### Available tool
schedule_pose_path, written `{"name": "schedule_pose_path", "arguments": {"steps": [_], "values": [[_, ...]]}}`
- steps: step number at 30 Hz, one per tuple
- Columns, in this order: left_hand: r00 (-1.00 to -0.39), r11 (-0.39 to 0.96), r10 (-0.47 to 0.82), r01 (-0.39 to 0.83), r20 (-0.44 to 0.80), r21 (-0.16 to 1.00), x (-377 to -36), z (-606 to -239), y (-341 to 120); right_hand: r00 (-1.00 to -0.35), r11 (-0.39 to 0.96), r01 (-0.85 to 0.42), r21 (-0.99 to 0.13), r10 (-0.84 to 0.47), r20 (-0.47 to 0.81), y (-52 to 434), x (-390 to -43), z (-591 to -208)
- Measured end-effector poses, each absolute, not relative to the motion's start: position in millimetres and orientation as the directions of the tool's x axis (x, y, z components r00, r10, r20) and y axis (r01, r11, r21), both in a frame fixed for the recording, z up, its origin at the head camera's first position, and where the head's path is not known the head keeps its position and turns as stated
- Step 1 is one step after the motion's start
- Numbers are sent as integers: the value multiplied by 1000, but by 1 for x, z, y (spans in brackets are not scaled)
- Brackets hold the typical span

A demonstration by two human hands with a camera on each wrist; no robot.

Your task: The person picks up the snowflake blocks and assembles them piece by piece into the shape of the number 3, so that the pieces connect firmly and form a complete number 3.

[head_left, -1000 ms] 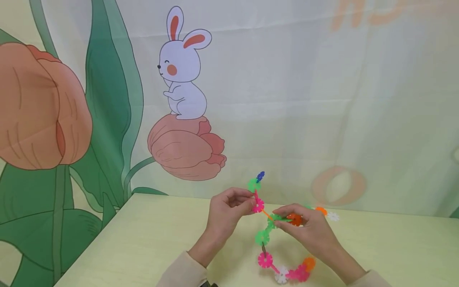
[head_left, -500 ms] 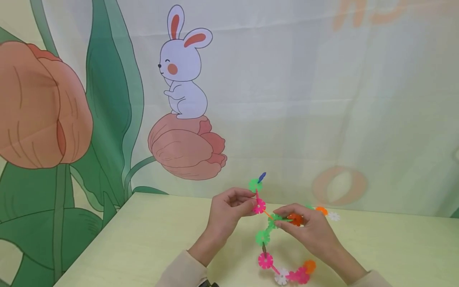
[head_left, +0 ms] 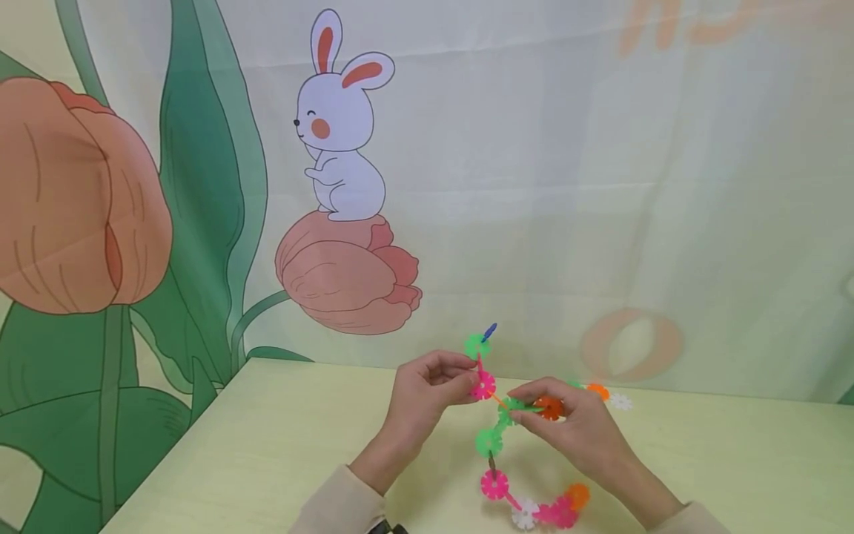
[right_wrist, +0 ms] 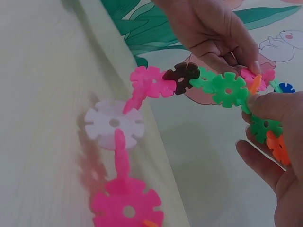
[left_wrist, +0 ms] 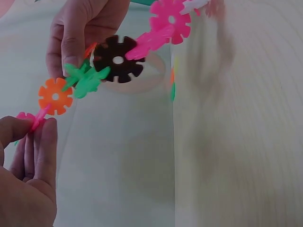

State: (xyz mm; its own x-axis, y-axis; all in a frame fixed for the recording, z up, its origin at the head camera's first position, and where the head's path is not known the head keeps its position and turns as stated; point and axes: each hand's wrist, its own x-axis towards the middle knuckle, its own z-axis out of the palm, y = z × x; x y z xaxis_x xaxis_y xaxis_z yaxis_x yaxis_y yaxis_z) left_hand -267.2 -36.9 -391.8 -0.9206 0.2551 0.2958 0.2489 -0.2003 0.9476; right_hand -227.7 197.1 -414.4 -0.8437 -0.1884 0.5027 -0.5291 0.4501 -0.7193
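Observation:
Both hands hold a chain of notched plastic snowflake discs above the table. My left hand (head_left: 423, 393) pinches a pink disc (head_left: 485, 386) between thumb and fingers; beyond it a light green disc (head_left: 476, 347) and a blue disc (head_left: 490, 332) stick up. An orange disc (left_wrist: 47, 93) links that pink one to the green disc (head_left: 509, 405) which my right hand (head_left: 577, 423) pinches. A red-orange disc (head_left: 550, 408) shows by the right fingers, partly covered. From the green part the chain hangs down through a brown disc (right_wrist: 190, 72), pink discs and a white disc (right_wrist: 100, 124).
At the back of the table (head_left: 734, 460), behind the right hand, lie an orange disc (head_left: 598, 391) and a white disc (head_left: 622, 402), with some green beside them. A printed cloth backdrop (head_left: 467, 185) with a rabbit and tulips rises behind the table.
My left hand has shifted very slightly to the right, bringing its pink disc and the blue end along. The right hand keeps its place and grip.

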Motion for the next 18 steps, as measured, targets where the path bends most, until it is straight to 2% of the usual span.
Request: {"name": "schedule_pose_path", "arguments": {"steps": [5, 8, 13, 18], "values": [[-924, -157, 274, 232, 268, 960, -268, -392, -38, -747, 479, -650, -590, -262, 611, 198, -231, -418], [-930, -144, 269, 220, 252, 965, -269, -393, -38, -716, 488, -680, -547, -281, 639, 199, -232, -419], [-945, -109, 246, 195, 217, 975, -271, -394, -38, -716, 476, -687, -550, -316, 622, 201, -234, -420], [-952, -81, 248, 166, 181, 983, -274, -400, -39, -751, 473, -660, -584, -372, 546, 202, -236, -422]]}}
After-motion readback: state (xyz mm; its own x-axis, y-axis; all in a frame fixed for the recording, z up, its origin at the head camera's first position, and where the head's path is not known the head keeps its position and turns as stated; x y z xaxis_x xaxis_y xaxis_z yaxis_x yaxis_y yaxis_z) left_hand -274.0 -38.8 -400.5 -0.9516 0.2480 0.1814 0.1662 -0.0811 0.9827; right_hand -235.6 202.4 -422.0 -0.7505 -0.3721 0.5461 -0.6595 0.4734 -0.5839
